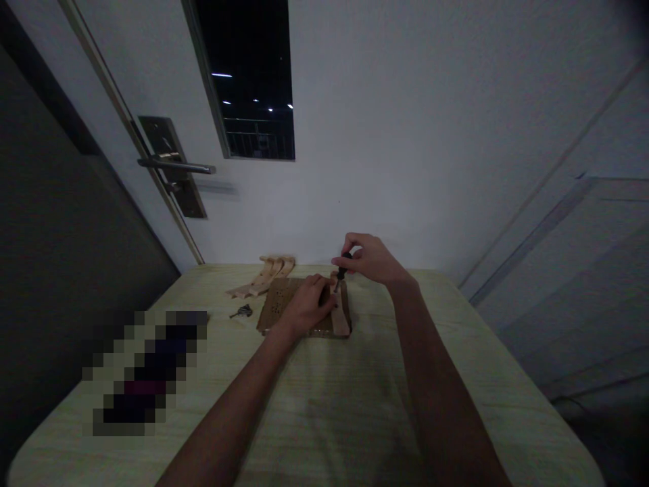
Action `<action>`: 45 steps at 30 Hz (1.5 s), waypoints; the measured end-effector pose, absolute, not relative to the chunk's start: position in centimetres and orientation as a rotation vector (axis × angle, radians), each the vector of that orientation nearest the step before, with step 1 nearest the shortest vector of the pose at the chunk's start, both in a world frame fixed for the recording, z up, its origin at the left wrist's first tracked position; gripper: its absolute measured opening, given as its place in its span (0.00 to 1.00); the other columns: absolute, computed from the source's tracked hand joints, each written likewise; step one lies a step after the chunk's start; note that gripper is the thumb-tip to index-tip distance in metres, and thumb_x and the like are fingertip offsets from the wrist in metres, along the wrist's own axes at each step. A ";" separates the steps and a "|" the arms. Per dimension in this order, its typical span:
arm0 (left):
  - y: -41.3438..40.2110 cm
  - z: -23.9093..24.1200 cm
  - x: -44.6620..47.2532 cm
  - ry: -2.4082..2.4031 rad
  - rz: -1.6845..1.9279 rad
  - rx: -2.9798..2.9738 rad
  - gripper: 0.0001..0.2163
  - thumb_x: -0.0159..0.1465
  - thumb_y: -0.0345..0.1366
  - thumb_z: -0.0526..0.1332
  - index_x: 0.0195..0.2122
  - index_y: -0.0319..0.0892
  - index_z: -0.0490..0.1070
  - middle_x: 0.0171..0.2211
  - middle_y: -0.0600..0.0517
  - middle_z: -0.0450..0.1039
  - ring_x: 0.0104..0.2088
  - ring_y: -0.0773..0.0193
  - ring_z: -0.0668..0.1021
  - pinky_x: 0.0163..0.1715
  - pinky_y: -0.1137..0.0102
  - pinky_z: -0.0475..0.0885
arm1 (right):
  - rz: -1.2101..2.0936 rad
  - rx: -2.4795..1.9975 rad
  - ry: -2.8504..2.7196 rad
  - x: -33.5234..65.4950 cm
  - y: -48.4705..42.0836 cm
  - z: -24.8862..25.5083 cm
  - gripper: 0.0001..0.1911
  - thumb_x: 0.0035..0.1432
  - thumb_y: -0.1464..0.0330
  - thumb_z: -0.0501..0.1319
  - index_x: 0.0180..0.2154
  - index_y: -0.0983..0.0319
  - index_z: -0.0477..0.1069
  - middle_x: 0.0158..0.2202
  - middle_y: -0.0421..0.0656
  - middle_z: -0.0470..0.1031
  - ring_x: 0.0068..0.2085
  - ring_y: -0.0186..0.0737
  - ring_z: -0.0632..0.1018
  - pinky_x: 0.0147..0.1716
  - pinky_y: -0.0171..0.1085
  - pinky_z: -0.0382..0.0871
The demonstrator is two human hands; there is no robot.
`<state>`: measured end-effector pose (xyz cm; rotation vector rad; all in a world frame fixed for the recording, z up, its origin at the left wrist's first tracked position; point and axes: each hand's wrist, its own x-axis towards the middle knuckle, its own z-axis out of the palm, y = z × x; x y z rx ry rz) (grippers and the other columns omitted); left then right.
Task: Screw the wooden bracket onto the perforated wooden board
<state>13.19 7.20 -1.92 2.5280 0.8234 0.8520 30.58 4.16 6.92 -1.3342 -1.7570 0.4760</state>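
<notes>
A flat wooden panel with small holes lies on the pale table near its far edge. A narrow wooden strip rests along the panel's right side. My left hand lies on the panel with its fingers pressed against the strip. Just above, my right hand is closed around the dark handle of a small screwdriver, whose tip points down at the strip's far end.
Several loose wooden pieces lie at the table's far edge, left of the panel. A small dark metal item sits left of the panel. A blurred-out patch covers something at the near left. Behind are a wall, a door with a lever handle and a dark window.
</notes>
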 end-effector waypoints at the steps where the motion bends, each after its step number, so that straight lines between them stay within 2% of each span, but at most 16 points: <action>1: 7.2 -2.0 13.2 0.819 0.854 2.533 0.10 0.62 0.34 0.56 0.44 0.40 0.68 0.41 0.46 0.69 0.43 0.57 0.72 0.46 0.61 0.68 | 0.458 -1.316 -1.791 30.6 4.2 6.9 0.12 0.46 0.63 0.66 0.26 0.63 0.66 0.27 0.38 0.71 0.22 0.28 0.70 0.23 0.32 0.63; 5: 7.3 -2.1 13.3 0.805 0.873 2.536 0.09 0.62 0.34 0.56 0.43 0.40 0.68 0.40 0.47 0.70 0.43 0.57 0.72 0.46 0.61 0.68 | 0.482 -1.234 -1.964 30.5 4.4 7.2 0.04 0.50 0.69 0.63 0.28 0.64 0.72 0.26 0.39 0.73 0.26 0.29 0.71 0.28 0.32 0.65; 7: 7.3 -2.1 13.3 0.802 0.881 2.535 0.09 0.62 0.34 0.56 0.43 0.41 0.68 0.41 0.47 0.70 0.43 0.58 0.72 0.46 0.61 0.68 | 0.515 -1.244 -1.986 30.3 4.3 7.4 0.03 0.50 0.70 0.63 0.30 0.64 0.74 0.27 0.40 0.75 0.26 0.30 0.72 0.29 0.32 0.66; 17: 7.4 -2.2 13.2 0.791 0.869 2.541 0.10 0.62 0.34 0.56 0.44 0.41 0.67 0.40 0.47 0.70 0.42 0.57 0.72 0.45 0.61 0.68 | 0.616 -1.291 -1.988 30.9 3.9 7.3 0.20 0.49 0.79 0.56 0.44 0.62 0.73 0.36 0.43 0.77 0.30 0.31 0.74 0.33 0.33 0.70; 21: 7.4 -2.1 13.2 0.801 0.860 2.540 0.09 0.62 0.34 0.56 0.44 0.42 0.68 0.39 0.47 0.70 0.41 0.57 0.72 0.44 0.61 0.68 | 0.598 -1.294 -1.962 30.9 4.0 7.2 0.20 0.48 0.80 0.55 0.43 0.62 0.73 0.37 0.43 0.77 0.30 0.31 0.75 0.32 0.33 0.70; 27: 7.3 -2.1 13.2 0.800 0.867 2.547 0.09 0.62 0.35 0.55 0.43 0.41 0.67 0.39 0.47 0.69 0.42 0.57 0.72 0.44 0.62 0.68 | 0.598 -1.276 -1.903 30.6 3.8 7.3 0.20 0.49 0.79 0.55 0.45 0.59 0.69 0.32 0.39 0.73 0.28 0.31 0.75 0.30 0.33 0.70; 34: 7.3 -1.9 13.2 0.803 0.850 2.541 0.09 0.62 0.34 0.55 0.43 0.41 0.68 0.39 0.47 0.70 0.42 0.57 0.72 0.44 0.61 0.68 | 0.537 -1.293 -1.919 30.5 4.0 7.3 0.08 0.50 0.73 0.59 0.35 0.61 0.71 0.31 0.39 0.72 0.26 0.30 0.74 0.28 0.32 0.68; 38: 7.3 -2.1 13.2 0.776 0.860 2.539 0.10 0.62 0.34 0.55 0.44 0.42 0.67 0.41 0.47 0.70 0.43 0.57 0.72 0.46 0.61 0.68 | 0.578 -1.295 -1.904 30.5 3.9 7.4 0.07 0.51 0.71 0.60 0.35 0.61 0.71 0.30 0.39 0.73 0.26 0.30 0.74 0.27 0.31 0.68; 45: 7.2 -2.0 13.1 0.825 0.839 2.535 0.10 0.62 0.35 0.56 0.44 0.41 0.68 0.40 0.47 0.69 0.43 0.57 0.72 0.45 0.61 0.68 | 0.355 -1.352 -1.928 30.8 4.3 7.1 0.05 0.49 0.68 0.63 0.31 0.62 0.71 0.24 0.37 0.70 0.26 0.31 0.70 0.28 0.32 0.64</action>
